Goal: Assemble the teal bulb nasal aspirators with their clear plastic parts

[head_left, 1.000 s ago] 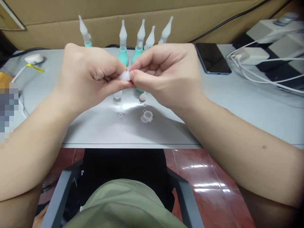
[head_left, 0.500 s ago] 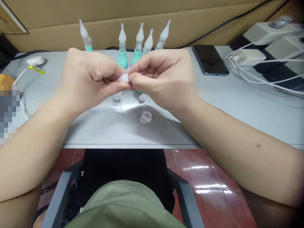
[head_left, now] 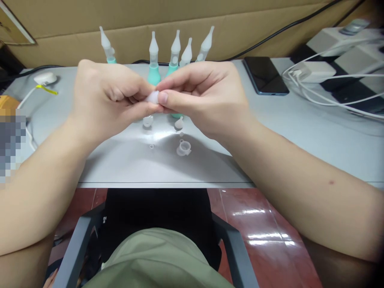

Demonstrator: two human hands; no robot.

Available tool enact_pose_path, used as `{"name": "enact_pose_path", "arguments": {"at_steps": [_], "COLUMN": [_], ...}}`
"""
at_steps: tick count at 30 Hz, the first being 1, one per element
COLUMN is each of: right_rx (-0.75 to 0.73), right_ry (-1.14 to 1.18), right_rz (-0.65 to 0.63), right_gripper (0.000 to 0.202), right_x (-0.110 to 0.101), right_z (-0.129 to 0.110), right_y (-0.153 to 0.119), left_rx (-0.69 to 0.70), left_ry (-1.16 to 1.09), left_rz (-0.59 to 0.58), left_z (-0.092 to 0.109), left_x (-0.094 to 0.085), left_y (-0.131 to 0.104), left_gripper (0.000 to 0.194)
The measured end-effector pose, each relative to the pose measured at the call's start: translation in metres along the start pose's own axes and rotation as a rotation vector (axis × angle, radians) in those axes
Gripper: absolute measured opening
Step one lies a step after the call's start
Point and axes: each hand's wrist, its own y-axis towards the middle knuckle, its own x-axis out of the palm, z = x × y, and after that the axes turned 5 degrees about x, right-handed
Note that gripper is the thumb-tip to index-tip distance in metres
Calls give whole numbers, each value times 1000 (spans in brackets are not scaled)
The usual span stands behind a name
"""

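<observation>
Between the fingertips of both hands sits a small white translucent plastic piece (head_left: 153,97), mostly covered. My left hand (head_left: 115,96) pinches it from the left, its fingers curled. From the right, my right hand (head_left: 204,94) grips it between thumb and index finger, the thumb pressed on its end. Below the hands on the desk lie a white cap-like part (head_left: 148,121), a small white pointed tip (head_left: 179,123), a tiny ring (head_left: 151,147) and a clear round part with a loop (head_left: 185,148). A green bulb behind the right hand is nearly hidden.
Several nasal aspirators with green bulbs and white tips, one of them a nasal aspirator (head_left: 154,60), stand at the back. A black phone (head_left: 265,76) lies right of them. White cables and a charger (head_left: 318,72) fill the right side. The desk (head_left: 120,168) ends at its front edge.
Both hands have shifted slightly left with the white piece. My right thumb has rolled so its nail shows, pressing over the piece's end. The parts on the desk lie as before.
</observation>
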Motion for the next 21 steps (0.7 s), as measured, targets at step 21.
{"name": "enact_pose_path", "arguments": {"at_steps": [21], "right_rx": [-27], "right_ry": [-101], "right_rz": [123], "right_gripper": [35], "right_x": [6], "right_z": [7], "right_y": [-3], "left_rx": [56], "left_ry": [-58], "left_rz": [-12], "left_z": [-2], "left_x": [5], "left_y": [3], "left_gripper": [49]}}
